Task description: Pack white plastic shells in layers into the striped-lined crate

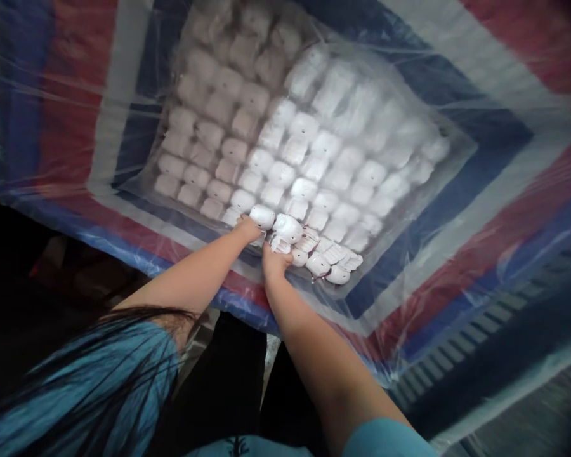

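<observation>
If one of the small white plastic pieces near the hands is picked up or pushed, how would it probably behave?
The white piece at the left hand looks like a hard, glossy shell, so probably stiff and a little slippery. It seems small against the fingers, so likely light. Its rounded shape may let it slide or rock on the smooth clear plastic sheet. The right hand touches neighbouring pieces.

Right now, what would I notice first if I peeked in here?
A big grid of small white plastic pieces fills the bottom of a clear plastic liner inside a red, white and blue striped bag. At the near edge, the left hand and right hand touch the closest pieces.
</observation>
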### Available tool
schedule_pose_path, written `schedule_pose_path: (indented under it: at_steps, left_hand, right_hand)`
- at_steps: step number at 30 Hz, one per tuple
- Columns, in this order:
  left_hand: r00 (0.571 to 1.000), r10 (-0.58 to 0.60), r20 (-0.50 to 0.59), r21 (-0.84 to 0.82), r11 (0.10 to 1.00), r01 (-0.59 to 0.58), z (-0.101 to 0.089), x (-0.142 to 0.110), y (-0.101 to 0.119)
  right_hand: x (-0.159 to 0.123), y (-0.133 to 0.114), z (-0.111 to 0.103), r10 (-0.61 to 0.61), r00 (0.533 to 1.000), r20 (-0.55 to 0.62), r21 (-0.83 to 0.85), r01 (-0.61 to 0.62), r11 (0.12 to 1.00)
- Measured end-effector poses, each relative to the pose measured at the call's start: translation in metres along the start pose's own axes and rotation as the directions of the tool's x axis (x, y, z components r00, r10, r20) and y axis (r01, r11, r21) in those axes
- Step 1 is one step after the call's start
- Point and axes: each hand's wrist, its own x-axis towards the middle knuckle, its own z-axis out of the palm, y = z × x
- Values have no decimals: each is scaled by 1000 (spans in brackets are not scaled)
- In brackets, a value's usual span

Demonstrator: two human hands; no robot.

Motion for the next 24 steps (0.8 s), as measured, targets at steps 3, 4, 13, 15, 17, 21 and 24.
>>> schedule_pose_path:
  at_steps: [3,4,13,15,17,21,24]
  left_hand:
    - [999,23,-41,13,1000,-22,-15,-17,11]
    - [996,61,-65,20,998,-60,-20,-27,15]
    - [786,580,213,-694,656,-296,-14,-117,2]
    - [835,510,205,-732,647,-215,-17,-113,-13]
    - [854,476,210,-730,657,-187,-35,-101,-28]
    - [950,309,50,-684,703,-192,-95,-55,-52]
    - [985,167,-36,-544,824,-160,-123,-16,-62]
  right_hand:
    - [-3,2,-25,66,998,-25,30,-65,997]
    - [-6,3,-37,18,1000,-24,69,-16,997]
    - [-58,18,-107,-407,908,96,116,396,911]
    - [-73,28,-105,-522,834,180,25,526,850]
    - [-87,39,-104,-652,709,268,-78,690,719]
    - [-100,58,-110,-766,464,444,-237,886,399]
    - [-97,67,-112,-792,379,479,-283,920,270]
